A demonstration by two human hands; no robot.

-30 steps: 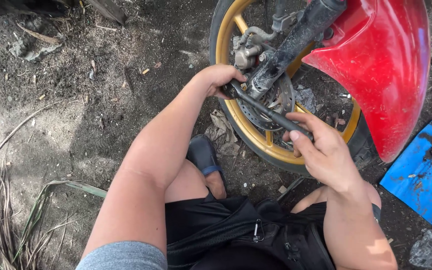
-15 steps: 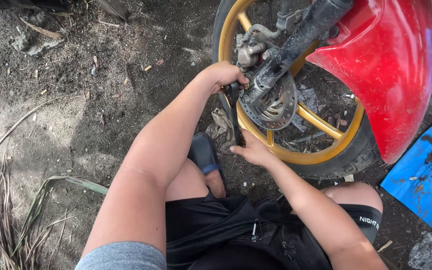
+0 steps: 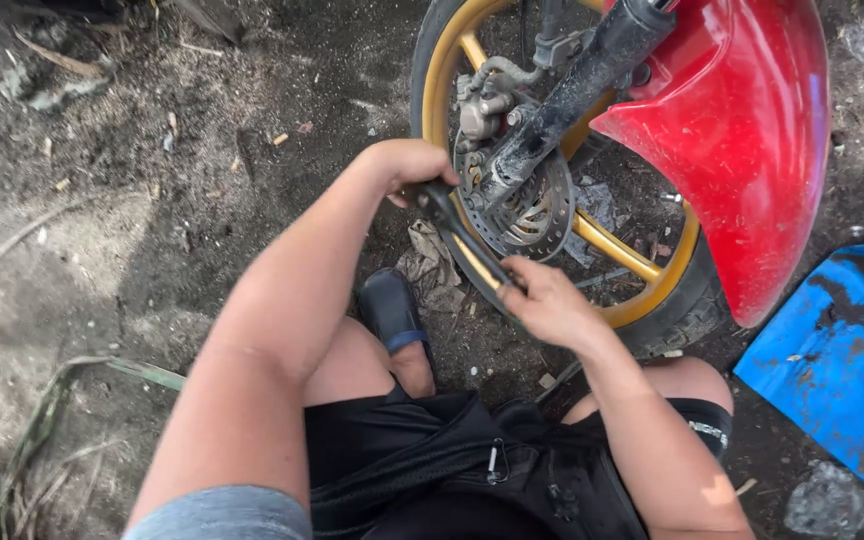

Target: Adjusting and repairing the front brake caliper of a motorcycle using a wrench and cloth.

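The left hand (image 3: 407,165) gripped the wrench (image 3: 462,232) head at the wheel hub (image 3: 517,195); the right hand (image 3: 547,300) was closed around its handle end.

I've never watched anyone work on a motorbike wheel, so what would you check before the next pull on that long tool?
1. Left hand grips the head end of the long dark tool: ok.
2. Right hand holds the handle end: ok.
3. Tool seated on the axle fastener: cannot tell, hidden.
4. Fingers away from the brake disc: not ok, left hand is beside it.
5. Sandalled foot planted on the ground: ok.
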